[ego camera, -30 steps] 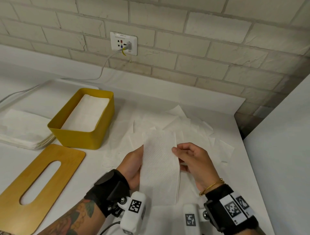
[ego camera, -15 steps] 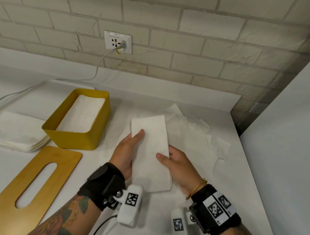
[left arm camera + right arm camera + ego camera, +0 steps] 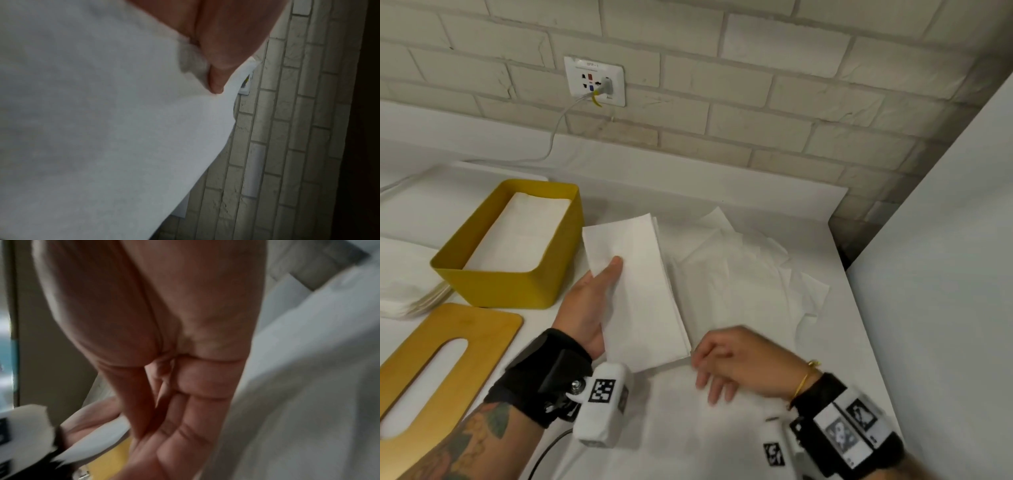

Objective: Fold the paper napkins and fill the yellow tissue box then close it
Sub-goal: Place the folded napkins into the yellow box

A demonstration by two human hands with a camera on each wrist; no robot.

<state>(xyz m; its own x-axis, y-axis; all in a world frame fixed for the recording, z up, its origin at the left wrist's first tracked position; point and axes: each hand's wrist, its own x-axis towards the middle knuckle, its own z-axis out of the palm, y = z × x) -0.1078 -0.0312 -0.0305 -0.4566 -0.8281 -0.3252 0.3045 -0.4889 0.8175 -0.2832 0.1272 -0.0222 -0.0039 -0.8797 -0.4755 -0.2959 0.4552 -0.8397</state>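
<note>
Folded napkin held beside the yellow tissue box.
Head view: left hand pinches the folded napkin just right of the yellow tissue box; right hand hangs relaxed, empty. Left-wrist view: thumb on napkin. Right-wrist view: fingers loose. Next, presumably: lay it inside, flat.

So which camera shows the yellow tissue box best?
The head view: the whole yellow tissue box shows, lid off, folded napkins inside. The right wrist view catches only a blurred yellow patch; the left wrist view shows none of it.
</note>
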